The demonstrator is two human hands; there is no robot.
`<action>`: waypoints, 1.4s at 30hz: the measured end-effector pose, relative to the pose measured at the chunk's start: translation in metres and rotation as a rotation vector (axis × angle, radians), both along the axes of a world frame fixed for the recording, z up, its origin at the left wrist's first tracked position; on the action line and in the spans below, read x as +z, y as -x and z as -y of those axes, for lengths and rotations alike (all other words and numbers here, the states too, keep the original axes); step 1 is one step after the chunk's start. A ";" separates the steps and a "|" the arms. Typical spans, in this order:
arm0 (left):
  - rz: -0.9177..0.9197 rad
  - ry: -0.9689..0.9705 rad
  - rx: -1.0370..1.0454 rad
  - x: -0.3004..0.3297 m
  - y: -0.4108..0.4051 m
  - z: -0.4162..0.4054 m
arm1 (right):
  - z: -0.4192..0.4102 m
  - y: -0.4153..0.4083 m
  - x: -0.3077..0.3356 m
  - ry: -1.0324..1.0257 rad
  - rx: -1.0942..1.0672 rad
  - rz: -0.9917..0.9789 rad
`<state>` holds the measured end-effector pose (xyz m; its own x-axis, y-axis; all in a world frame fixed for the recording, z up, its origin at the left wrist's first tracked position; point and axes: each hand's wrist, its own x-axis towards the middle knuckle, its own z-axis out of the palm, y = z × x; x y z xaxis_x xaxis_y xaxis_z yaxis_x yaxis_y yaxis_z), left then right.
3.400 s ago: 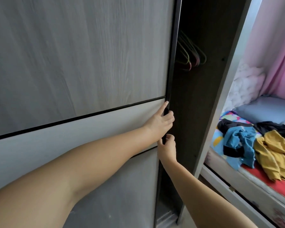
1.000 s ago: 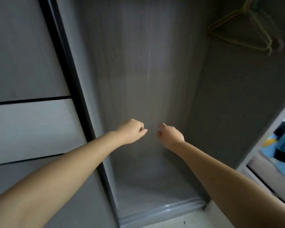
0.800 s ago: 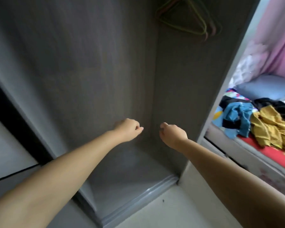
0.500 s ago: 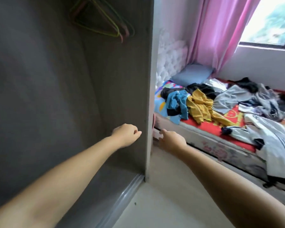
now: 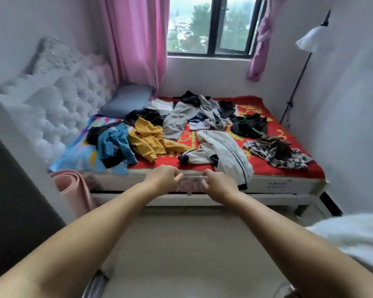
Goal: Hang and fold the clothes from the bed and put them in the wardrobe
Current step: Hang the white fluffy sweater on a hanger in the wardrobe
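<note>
A bed (image 5: 278, 183) with a red cover fills the middle of the view, strewn with several loose clothes. Among them are a mustard-yellow top (image 5: 146, 138), a blue and black garment (image 5: 112, 145), a white jacket with dark stripes (image 5: 226, 153), a grey piece (image 5: 177, 119), black items (image 5: 249, 125) and a patterned piece (image 5: 278, 151). My left hand (image 5: 163, 178) and my right hand (image 5: 219, 184) reach out side by side in front of the bed's near edge. Their fingers are loosely curled and hold nothing. The wardrobe's dark side (image 5: 11, 201) shows at the far left.
A rolled pink mat (image 5: 73, 188) leans between wardrobe and bed. A white tufted headboard (image 5: 58, 104) and a grey pillow (image 5: 127, 100) are on the left. Pink curtains (image 5: 136, 39) frame a window. A lamp stand (image 5: 297, 78) is on the right. Bare floor (image 5: 181, 244) lies before the bed.
The view has swung right from the open wardrobe to the bed. Both hands have let go of the sliding door and now hover before the bed edge, holding nothing.
</note>
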<state>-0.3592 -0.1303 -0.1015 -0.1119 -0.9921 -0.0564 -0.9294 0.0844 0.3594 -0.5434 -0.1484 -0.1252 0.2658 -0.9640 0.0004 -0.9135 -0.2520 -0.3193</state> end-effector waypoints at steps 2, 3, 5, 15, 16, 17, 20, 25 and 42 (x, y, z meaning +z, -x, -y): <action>0.008 -0.005 -0.117 -0.003 0.043 0.027 | 0.004 0.040 -0.002 -0.012 -0.121 0.024; 0.016 -0.008 -0.179 -0.006 0.064 0.039 | 0.004 0.059 -0.004 -0.021 -0.184 0.026; 0.033 -0.023 -0.313 -0.011 0.109 0.058 | -0.001 0.095 -0.008 -0.039 -0.311 0.018; 0.090 -0.079 -0.899 -0.033 0.287 0.073 | -0.078 0.222 -0.015 -0.033 -0.922 0.081; 0.091 -0.091 -0.954 -0.037 0.302 0.067 | -0.090 0.231 -0.015 -0.023 -0.971 0.089; 0.094 -0.103 -1.003 -0.040 0.317 0.060 | -0.103 0.241 -0.016 -0.004 -1.023 0.099; 0.109 -0.112 -1.110 -0.047 0.355 0.041 | -0.139 0.268 -0.019 0.075 -1.184 0.161; 0.092 -0.127 -1.125 -0.057 0.406 0.040 | -0.170 0.335 -0.031 0.134 -1.360 0.284; 0.685 0.272 -1.315 -0.082 0.638 -0.038 | -0.205 0.445 -0.221 -0.456 -1.684 2.035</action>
